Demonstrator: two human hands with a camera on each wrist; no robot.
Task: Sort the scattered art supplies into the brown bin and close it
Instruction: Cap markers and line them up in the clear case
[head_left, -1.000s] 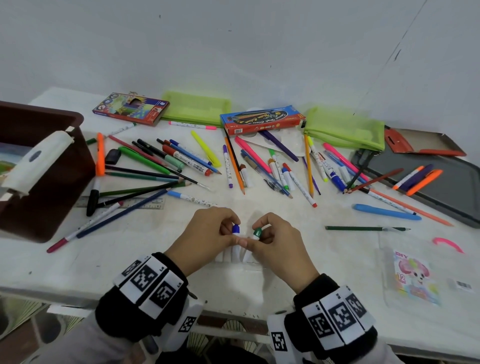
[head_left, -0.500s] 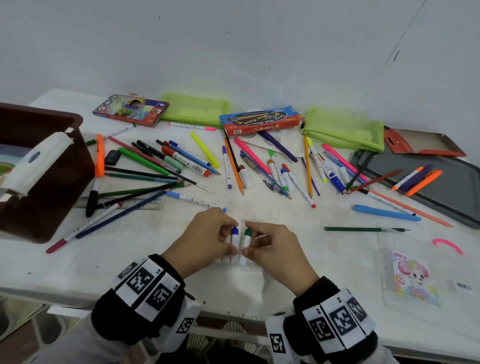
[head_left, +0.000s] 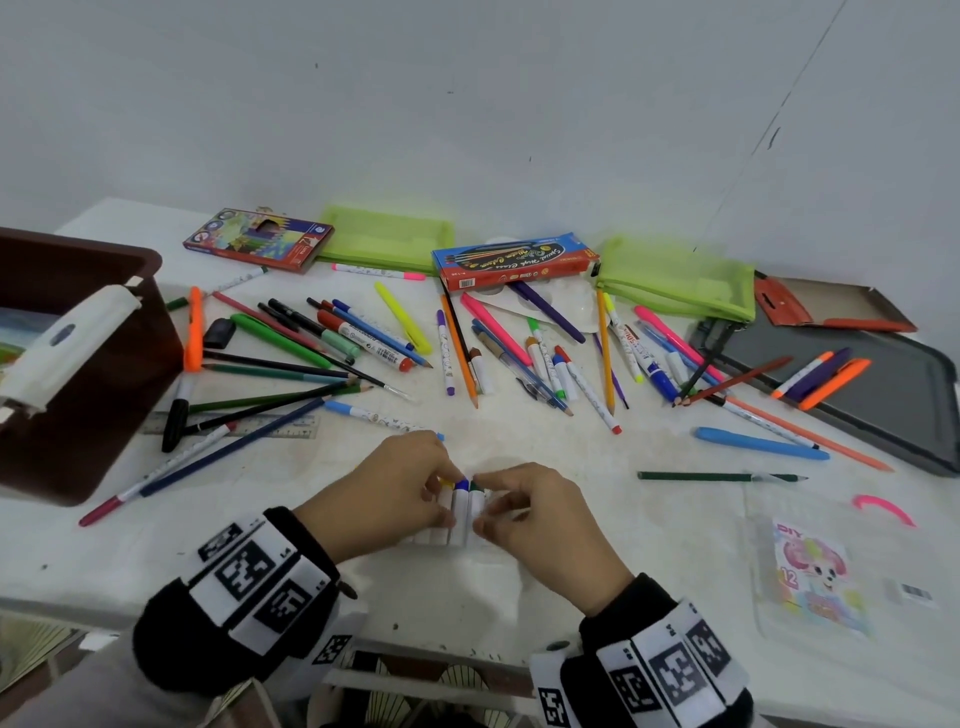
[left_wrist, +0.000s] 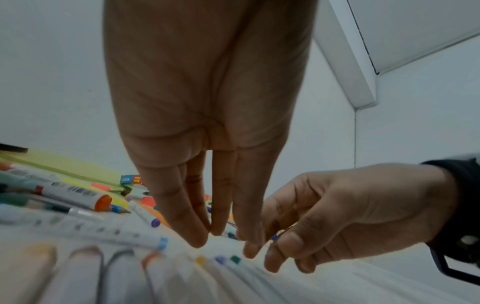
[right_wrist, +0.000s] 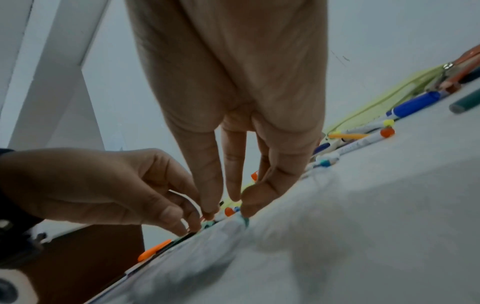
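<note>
While both my hands meet at the near edge of the white table, they work on a short row of white-barrelled markers lying side by side between them. My left hand comes in from the left, its fingers curled down with the fingertips touching the capped ends of the markers; the caps I can make out are yellow, blue and green. My right hand comes in from the right, thumb and forefinger closed in a pinch at the green-capped marker on its side of the row, though I cannot tell whether the pinch holds the marker itself or a thin clear sleeve around the row. Far to the left of my left hand stands the brown bin, open, with a white latch handle folded over its near rim. Beyond my hands, pens, pencils and markers lie scattered, among them an orange highlighter just beside the bin and a clear ruler under several pencils. Farther back lie a red pencil box, a blue brush box and two green mesh pouches. To the right of my right hand lie a green pencil, a blue pen, a dark grey lid carrying a few markers, and a clear packet with a cartoon card.
</note>
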